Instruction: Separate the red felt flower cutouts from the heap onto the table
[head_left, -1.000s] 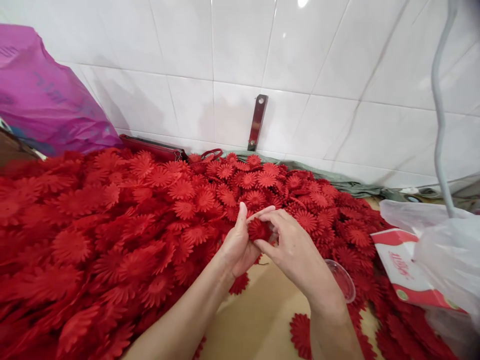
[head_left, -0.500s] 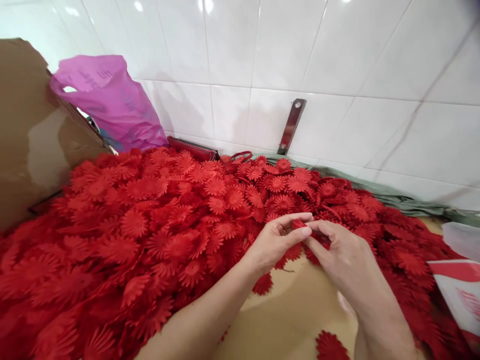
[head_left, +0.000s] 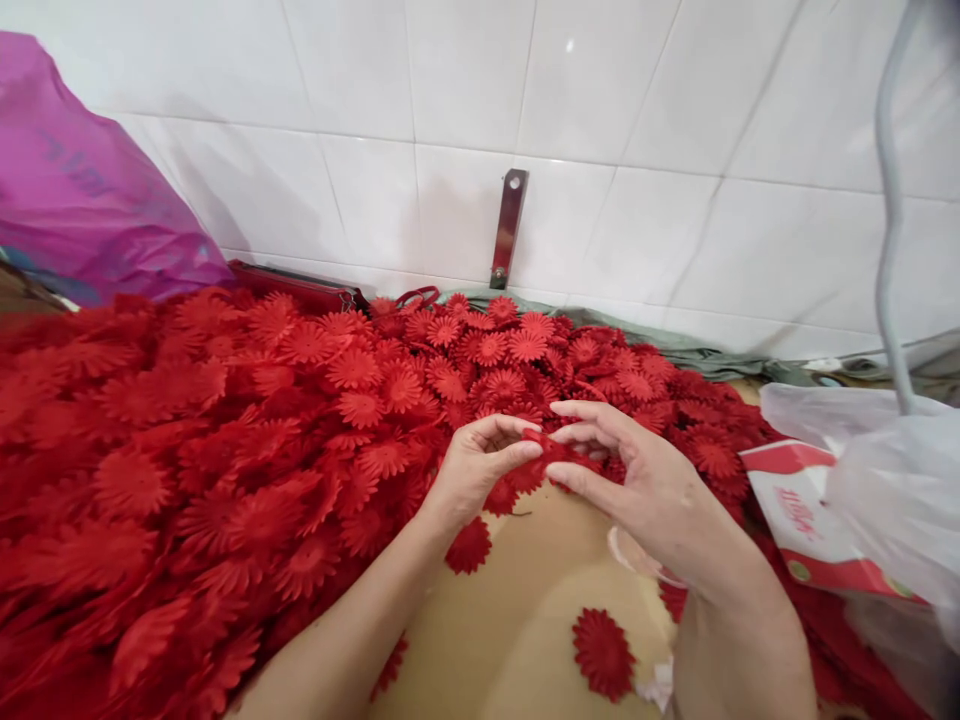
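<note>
A white tiled wall (head_left: 600, 90) backs a bench (head_left: 525, 620) heaped with red flowers (head_left: 247, 440) toward its left edge. Near the middle, the left hand (head_left: 480, 470) and right hand (head_left: 637, 480), fingers pinched, hold one flower (head_left: 551, 450) between them. A slack pinch could drop it into the heap, where it would be lost.

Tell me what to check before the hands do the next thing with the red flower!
1. Both hands on the flower: left hand and right hand pinch one red flower piece between fingertips. Ok.
2. Only one piece pinched, not two stuck together: cannot tell.
3. More flowers within reach: big red flower pile lies right beside the hands. Ok.
4. Bare tabletop under the hands for working: ok.
5. Stray loose flower near the right forearm could get brushed off: not ok.
</note>
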